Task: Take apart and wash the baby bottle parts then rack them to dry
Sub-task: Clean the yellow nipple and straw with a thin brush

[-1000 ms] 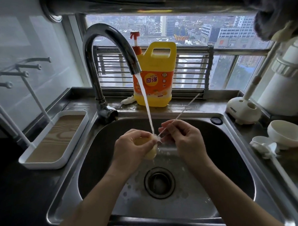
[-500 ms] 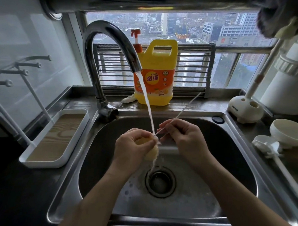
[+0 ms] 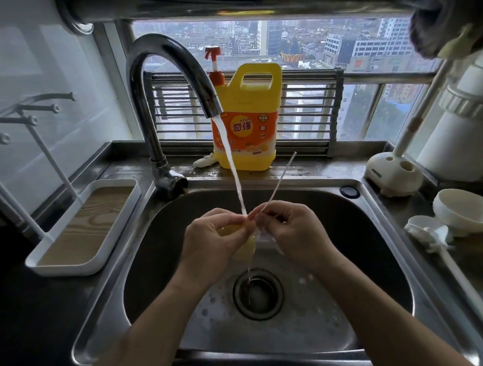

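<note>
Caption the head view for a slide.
Over the sink, left hand grips a yellowish part under the tap stream; right hand pinches a thin stick.

The left hand (image 3: 209, 239) hides most of the yellow part (image 3: 249, 250); the thin brush (image 3: 276, 182) ends unseen inside the right hand (image 3: 295, 230); at 9 o'clock the rack (image 3: 87, 222) runs off-frame

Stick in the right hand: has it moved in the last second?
Yes. The stick has tipped steeper; its top end swung left, nearer the yellow jug.

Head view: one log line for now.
left hand holds yellow bottle part | right hand pinches thin white rod | faucet running onto them
</note>
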